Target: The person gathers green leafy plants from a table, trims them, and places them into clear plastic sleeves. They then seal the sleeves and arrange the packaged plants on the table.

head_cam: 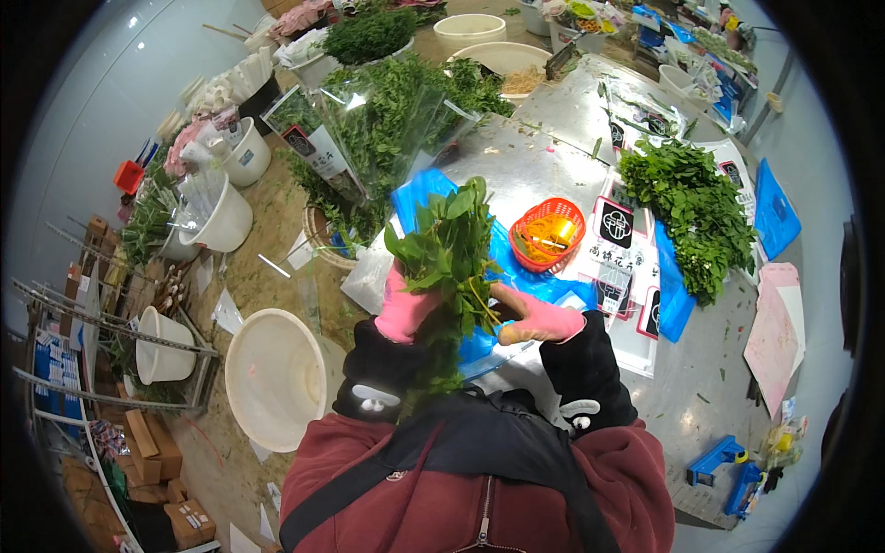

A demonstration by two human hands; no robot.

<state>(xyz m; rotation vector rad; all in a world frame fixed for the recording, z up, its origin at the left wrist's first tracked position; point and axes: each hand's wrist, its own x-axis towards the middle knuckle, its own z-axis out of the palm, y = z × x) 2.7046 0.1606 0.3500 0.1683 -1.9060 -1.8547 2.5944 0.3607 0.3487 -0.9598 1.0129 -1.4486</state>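
Observation:
A bunch of leafy green stems (449, 252) stands upright in front of my chest, leaves at the top. My left hand (408, 304), in a pink glove, is closed around its left side; the leaves hide part of the fingers. At its right side is my right hand (536, 316), also gloved in pink with worn tan fingertips, fingers apart from the thumb; whether the fingertips touch the leaves is not plain. Blue plastic sheeting (508, 259) lies under the bunch. Just beyond my right hand sits a red plastic basket (517, 243) with yellow bands or ties in it.
A pile of leafy greens (691, 207) lies on printed plastic sleeves (639, 276) at the right of the metal table (705, 366). Blue tape dispensers (715, 460) stand at its near right edge. A white bucket (276, 380) is at the left, with more greenery (387, 110) beyond.

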